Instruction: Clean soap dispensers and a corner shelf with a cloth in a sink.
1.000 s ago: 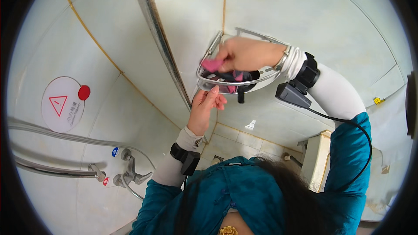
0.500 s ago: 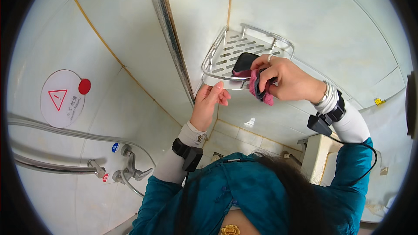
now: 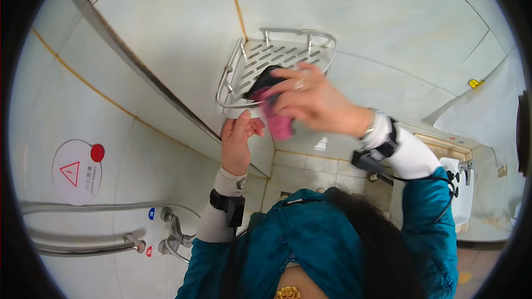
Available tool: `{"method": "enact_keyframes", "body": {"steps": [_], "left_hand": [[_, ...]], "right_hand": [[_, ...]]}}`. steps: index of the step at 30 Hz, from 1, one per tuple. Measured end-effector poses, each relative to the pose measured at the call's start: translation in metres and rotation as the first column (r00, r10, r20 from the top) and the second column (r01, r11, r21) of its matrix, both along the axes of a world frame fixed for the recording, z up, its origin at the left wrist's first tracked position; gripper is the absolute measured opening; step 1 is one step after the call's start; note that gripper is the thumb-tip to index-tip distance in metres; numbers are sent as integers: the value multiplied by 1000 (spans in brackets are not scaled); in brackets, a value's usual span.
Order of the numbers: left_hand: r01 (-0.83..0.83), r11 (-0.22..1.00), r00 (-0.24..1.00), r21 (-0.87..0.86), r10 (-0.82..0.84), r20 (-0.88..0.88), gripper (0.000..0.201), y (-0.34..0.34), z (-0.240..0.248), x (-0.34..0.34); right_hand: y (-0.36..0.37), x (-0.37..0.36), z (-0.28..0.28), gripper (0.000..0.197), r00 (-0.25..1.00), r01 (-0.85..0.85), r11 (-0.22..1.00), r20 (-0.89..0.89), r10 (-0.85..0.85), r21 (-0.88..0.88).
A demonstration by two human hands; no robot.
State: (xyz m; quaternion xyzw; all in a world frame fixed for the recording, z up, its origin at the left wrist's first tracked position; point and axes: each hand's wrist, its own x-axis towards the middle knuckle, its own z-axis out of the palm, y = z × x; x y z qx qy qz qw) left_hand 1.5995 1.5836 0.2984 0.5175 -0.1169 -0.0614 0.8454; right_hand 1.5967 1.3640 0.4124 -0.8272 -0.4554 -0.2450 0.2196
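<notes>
Corner shelf in use, seen from above. The slotted metal shelf (image 3: 282, 52) is sitting where two tiled walls meet, its raised rail presumably serving to keep things from sliding off. At the shelf's front edge, the right hand (image 3: 324, 102), slightly blurred, is grasping a pink-and-dark cloth (image 3: 279, 124) between thumb and fingers; the cloth is hanging past the front rail, seemingly because only its upper part is being pinched. A black piece (image 3: 263, 82) is lying over the shelf's front part, beside the cloth; whether it is belonging to the cloth cannot be told. Under the same edge, the left hand (image 3: 237, 141) is keeping its thumb raised against the shelf's lip and its fingers loosely curled, probably for steadying; whether they are gripping cannot be told. Well below and left of the shelf, a shower mixer (image 3: 177, 238) is projecting from the wall
</notes>
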Motion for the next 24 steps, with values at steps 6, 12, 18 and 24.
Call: {"method": "enact_keyframes", "body": {"steps": [6,12,18,24], "left_hand": [[-50,998,996,23,51,-75,22,-8,9,-4],[-211,976,969,55,201,146,23,-10,-2,-4],[-112,992,994,-49,113,2,24,-13,11,-5],[-123,992,992,-5,123,-34,28,-14,7,-4]], "right_hand": [[-58,7,12,16,990,97,994,-105,-91,51],[62,-2,-17,33,999,-26,997,35,24,68],[-15,13,-7,32,981,-187,982,58,185,22],[-122,43,6,34,982,125,992,140,-125,7]]}}
